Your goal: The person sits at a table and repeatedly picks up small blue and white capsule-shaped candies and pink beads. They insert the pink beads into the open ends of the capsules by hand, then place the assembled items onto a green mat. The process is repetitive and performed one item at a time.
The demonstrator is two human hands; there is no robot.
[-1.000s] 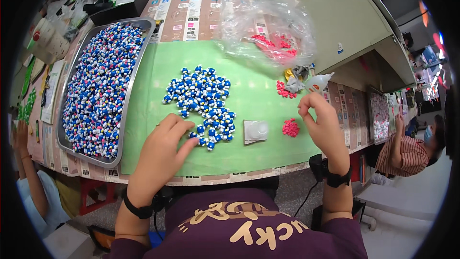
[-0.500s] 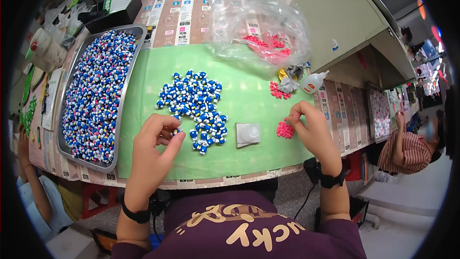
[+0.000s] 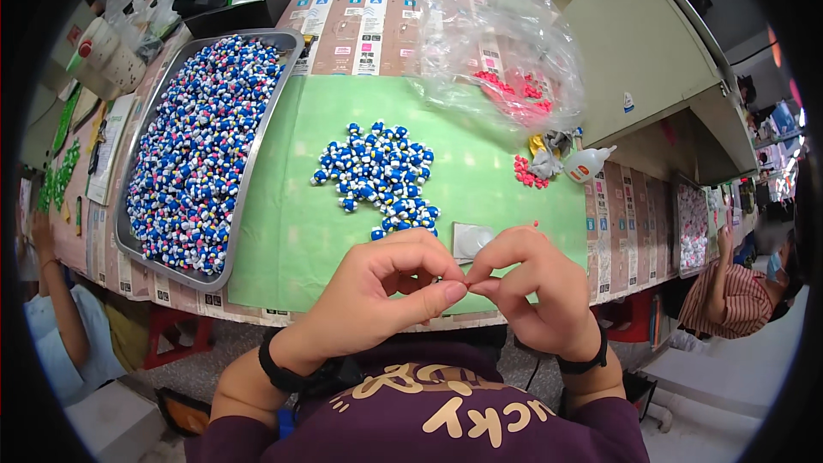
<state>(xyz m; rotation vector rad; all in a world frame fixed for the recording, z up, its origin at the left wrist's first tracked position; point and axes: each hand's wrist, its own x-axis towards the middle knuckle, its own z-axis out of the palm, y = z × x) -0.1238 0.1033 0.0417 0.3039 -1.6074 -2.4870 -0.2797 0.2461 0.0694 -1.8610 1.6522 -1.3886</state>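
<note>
My left hand and my right hand meet fingertip to fingertip over the near edge of the green mat. Between the left thumb and fingers is a small blue-and-white figure, almost wholly covered. The right thumb and forefinger are pinched against the left fingertips; whatever they hold is hidden. Just beyond lies a loose pile of blue-and-white figures. A pale square block with a round clear top is partly covered by my right hand. One pink piece shows above that hand.
At left stands a metal tray full of similar figures. Far right on the mat are small pink pieces, crumpled foil and a white squeeze bottle. A clear plastic bag with pink pieces lies behind. Other people sit on both sides.
My left hand has moved right, away from the figure pile, and my right hand has come left from the pink pieces. Their fingertips are now together. The view has shifted slightly.
</note>
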